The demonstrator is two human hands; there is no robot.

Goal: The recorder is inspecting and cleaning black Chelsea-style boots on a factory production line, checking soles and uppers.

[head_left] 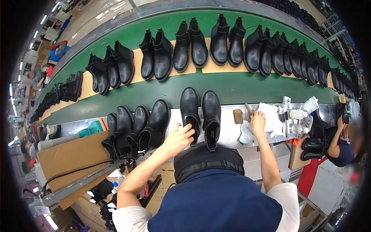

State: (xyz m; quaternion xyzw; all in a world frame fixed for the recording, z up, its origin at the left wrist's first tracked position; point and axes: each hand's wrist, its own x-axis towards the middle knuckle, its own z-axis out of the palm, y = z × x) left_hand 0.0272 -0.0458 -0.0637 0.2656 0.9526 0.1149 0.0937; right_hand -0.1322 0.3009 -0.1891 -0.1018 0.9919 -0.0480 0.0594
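Observation:
In front of me a pair of black ankle boots stands on the metal edge of the bench, toes pointing away. My left hand (pixel 179 140) is at the collar of the left boot (pixel 189 102), its bent fingers gripping the opening. Beside it the right boot (pixel 211 110) stands untouched. My right hand (pixel 258 123) is lowered to the bench, its fingers closed around a thin brownish stick-like tool (pixel 249 109). Just left of that hand lie a small tan block (pixel 237 116) and a crumpled white-and-green cloth (pixel 245 133). A white cloth (pixel 271 118) lies to its right.
More black boots (pixel 157 121) stand close on my left. A long row of boots (pixel 219 42) lines the green belt (pixel 170 92) on tan sheets. White bottles (pixel 298 114) stand at right, near a co-worker's arm (pixel 335 141). A heat gun (pixel 83 131) rests at left by cardboard (pixel 73 162).

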